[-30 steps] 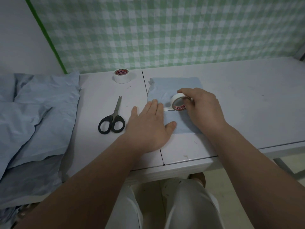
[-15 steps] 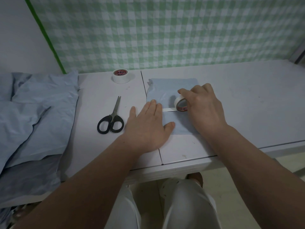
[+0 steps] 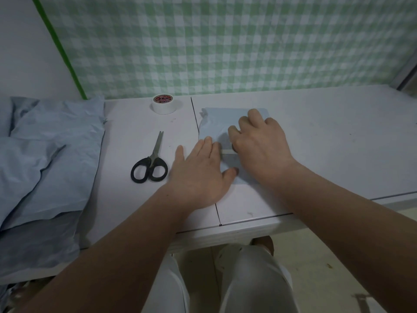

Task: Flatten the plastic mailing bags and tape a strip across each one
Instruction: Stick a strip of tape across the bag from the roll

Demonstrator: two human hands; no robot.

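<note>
The white table (image 3: 327, 136) carries a heap of blue bags (image 3: 45, 154) at its left end. One bag (image 3: 221, 118) lies flat in the middle. My left hand (image 3: 198, 175) presses its left edge, fingers straight. My right hand (image 3: 259, 145) sits on it, fingers curled. Scissors (image 3: 151, 163) lie left of the bag, a spare roll (image 3: 164, 104) farther back. A short strip of tape (image 3: 226, 151) runs from my left fingertips under my right palm, which grips it.

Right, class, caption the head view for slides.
Left hand presses a blue mailing bag flat; right hand holds white tape stretched across it, scissors beside.
</note>
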